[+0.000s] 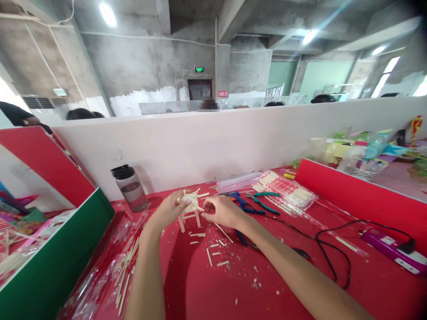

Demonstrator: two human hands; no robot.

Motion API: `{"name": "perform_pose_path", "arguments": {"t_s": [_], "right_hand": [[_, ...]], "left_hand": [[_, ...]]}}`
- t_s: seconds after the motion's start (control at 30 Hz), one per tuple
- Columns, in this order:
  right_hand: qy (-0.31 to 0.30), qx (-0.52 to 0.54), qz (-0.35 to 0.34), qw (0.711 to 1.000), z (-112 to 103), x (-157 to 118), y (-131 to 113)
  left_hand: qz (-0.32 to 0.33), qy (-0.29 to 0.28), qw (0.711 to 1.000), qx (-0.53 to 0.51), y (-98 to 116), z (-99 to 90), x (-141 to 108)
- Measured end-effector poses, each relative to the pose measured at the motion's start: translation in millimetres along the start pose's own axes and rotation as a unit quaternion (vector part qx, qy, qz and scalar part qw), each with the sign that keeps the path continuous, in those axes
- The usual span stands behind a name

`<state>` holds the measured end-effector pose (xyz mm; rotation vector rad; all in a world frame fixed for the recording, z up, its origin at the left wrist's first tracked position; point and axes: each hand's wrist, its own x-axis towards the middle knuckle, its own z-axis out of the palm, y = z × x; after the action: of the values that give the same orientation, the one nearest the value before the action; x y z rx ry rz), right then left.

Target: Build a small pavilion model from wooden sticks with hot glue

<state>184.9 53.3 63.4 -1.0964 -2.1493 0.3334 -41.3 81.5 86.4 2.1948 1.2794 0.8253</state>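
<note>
small stick stool, towards seven o'clock from centre, clasped at its nine o'clock side by the left hand, could skew or break should the right hand, at three o'clock, its grip unclear, press unevenly

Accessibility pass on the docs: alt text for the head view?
A bare left hand holds a small stool-like model of pale wooden sticks on a red table, the right hand at its side. Cut stick pieces lie in front; green-handled pliers, bagged sticks and a purple power strip lie to the right; a water bottle stands left.
</note>
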Motion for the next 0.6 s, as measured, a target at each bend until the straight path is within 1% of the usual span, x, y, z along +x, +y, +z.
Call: {"name": "perform_pose_path", "arguments": {"t_s": [0.03,0.1,0.2,0.27,0.3,0.47,0.53,0.6], "right_hand": [[-0.007,0.000,-0.010,1.000,0,-1,-1],[-0.014,0.001,-0.027,1.000,0,-2,-4],[-0.005,0.012,-0.038,0.999,2,-2,-9],[0.005,0.027,-0.042,0.999,3,-2,-11],[0.010,0.035,-0.042,0.998,3,-2,-12],[0.022,0.077,-0.034,0.996,10,-3,-11],[0.020,0.091,-0.032,0.995,14,-4,-10],[0.016,0.095,-0.028,0.995,17,-5,-10]], "left_hand": [[0.020,-0.006,0.999,-0.024,-3,1.0,0],[0.056,0.002,0.997,-0.056,-10,3.8,0],[0.074,0.056,0.995,-0.036,-17,7.4,1],[0.062,0.067,0.996,-0.017,-19,8.6,1],[0.055,0.063,0.996,-0.016,-19,8.9,0],[0.019,0.051,0.995,-0.084,-17,11.4,-3],[0.012,0.063,0.993,-0.100,-17,12.5,-3],[0.000,0.081,0.992,-0.092,-19,12.8,-2]]}}
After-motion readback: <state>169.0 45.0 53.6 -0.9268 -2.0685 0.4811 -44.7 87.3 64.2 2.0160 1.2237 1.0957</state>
